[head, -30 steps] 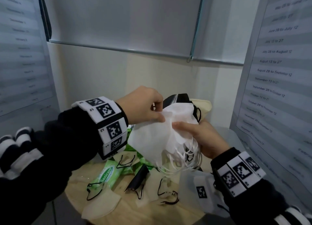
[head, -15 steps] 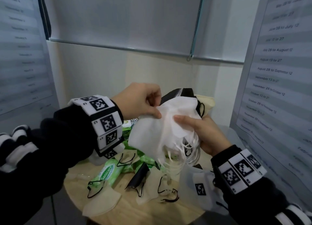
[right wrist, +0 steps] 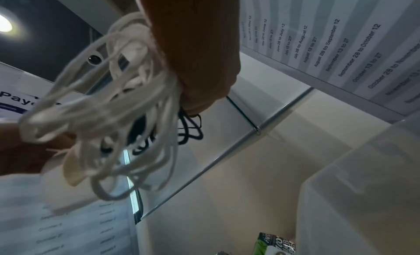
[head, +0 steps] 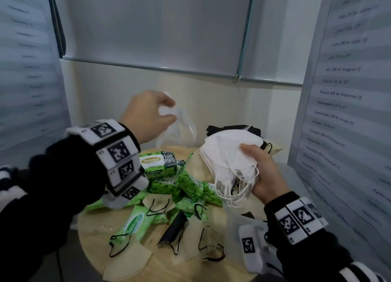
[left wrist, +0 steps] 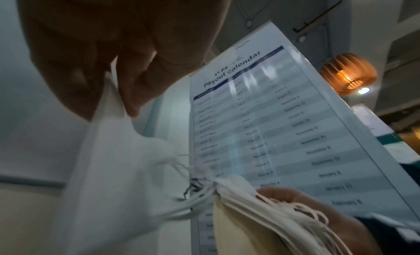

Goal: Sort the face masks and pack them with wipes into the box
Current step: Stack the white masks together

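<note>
My right hand (head: 251, 165) grips a stack of white face masks (head: 228, 150), with black and beige masks behind it. Their white ear loops (right wrist: 113, 106) dangle below the hand (right wrist: 193, 70). My left hand (head: 169, 110) is raised up and to the left of the stack and pinches one white mask (head: 179, 122), blurred by motion. The left wrist view shows the fingers (left wrist: 134, 90) pinching that mask (left wrist: 113, 160) at its top edge. Green wipes packs (head: 158, 163) lie on the round wooden table (head: 91, 235) below both hands.
Beige masks with black loops (head: 129, 260) and a folded black mask (head: 173, 228) lie on the near part of the table. A translucent plastic box (head: 234, 235) stands at the table's right, under my right wrist. Calendar panels (head: 342, 112) close in on both sides.
My left hand has pulled one white mask off the stack, up and to the left. The hands, together before, are now apart. The right hand has sunk a little with the stack.
</note>
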A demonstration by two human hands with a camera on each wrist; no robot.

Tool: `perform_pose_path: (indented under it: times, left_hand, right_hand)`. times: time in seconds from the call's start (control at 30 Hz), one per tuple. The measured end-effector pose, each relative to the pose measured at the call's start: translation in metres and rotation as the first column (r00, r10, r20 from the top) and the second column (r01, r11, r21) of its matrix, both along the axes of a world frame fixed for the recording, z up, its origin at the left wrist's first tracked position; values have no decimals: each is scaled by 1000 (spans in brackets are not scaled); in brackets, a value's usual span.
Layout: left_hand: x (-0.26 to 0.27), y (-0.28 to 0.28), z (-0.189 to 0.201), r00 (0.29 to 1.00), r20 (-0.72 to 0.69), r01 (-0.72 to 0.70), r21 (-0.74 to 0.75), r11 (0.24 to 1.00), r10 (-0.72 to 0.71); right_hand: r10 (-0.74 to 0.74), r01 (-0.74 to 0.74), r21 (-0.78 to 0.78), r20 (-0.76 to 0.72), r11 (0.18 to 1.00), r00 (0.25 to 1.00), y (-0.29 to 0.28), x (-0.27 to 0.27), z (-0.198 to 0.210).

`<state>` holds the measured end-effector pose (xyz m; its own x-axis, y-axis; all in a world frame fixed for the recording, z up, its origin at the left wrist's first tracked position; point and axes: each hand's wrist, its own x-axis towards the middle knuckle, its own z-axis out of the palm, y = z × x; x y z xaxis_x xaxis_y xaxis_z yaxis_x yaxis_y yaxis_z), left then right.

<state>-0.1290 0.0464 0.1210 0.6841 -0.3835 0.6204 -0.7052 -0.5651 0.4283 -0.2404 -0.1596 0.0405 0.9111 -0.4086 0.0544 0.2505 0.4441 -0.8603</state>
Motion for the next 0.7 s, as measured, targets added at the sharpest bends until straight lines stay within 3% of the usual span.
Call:
perform_pose_path:
  times: [0.1, 0.17, 0.27, 0.57, 0.7]
  left_hand:
    - [-23, -12, -7, 964, 129, 227, 53, 972, -232]
    - [-37, -21, -14, 917, 102, 352, 246, 903, -386]
    - [-39, -33, -22, 908, 37, 349, 484, 803, -417]
    - [-30, -37, -27, 922, 99, 332, 294, 896, -374]
    - [-26, -38, -22, 947, 91, 300, 81, 951, -307]
  right_hand:
    - [46, -47, -27, -24, 999, 999, 8, 7, 4]
    - [93, -96, -47, -52, 994, 994, 15, 10, 7]
    - [166, -171, -58, -76, 984, 983, 20, 14, 10]
    - [193, -193, 19, 14, 981, 981, 22, 18, 13]
    - [165, -165, 11, 7, 986, 986, 22, 18, 9]
